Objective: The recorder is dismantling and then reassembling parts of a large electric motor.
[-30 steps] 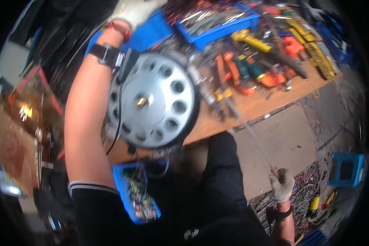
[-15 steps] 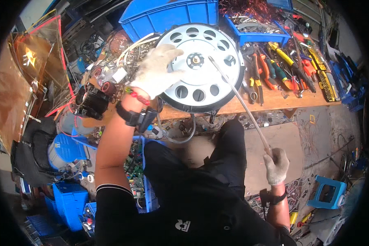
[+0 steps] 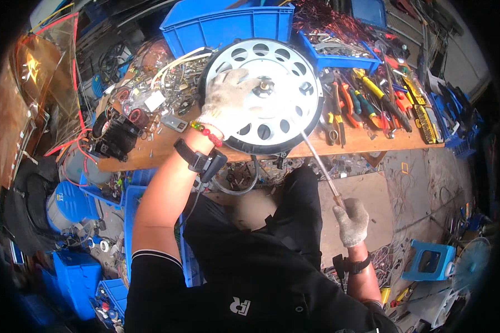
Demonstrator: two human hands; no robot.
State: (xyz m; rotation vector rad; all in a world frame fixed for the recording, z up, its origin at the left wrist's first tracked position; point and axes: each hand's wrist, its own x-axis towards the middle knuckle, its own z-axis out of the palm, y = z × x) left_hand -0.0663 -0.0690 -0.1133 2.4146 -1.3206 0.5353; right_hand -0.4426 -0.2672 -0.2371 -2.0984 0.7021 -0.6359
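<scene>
A round silver metal disc with a ring of holes and a brass centre hub (image 3: 264,86) sits on a black base at the bench's front edge. My left hand (image 3: 226,102), in a pale work glove, lies on the disc's left part with its fingers open, left of the hub. My right hand (image 3: 351,222), also gloved, is closed round the lower end of a long thin metal rod (image 3: 319,164) at the lower right. The rod reaches up to the disc's lower right area, where glare hides whether its tip touches.
The wooden bench (image 3: 150,158) holds blue crates (image 3: 228,25), pliers and cutters (image 3: 372,102), and scrap parts. More blue bins (image 3: 75,277), a cyan plastic object (image 3: 428,261) and tangled wires lie on the floor. An orange-brown sheet panel (image 3: 33,94) stands at the left.
My left hand came down from the back crate onto the disc. My right hand moved up and slightly left with the rod; lately the rod's tip is lower on the disc.
</scene>
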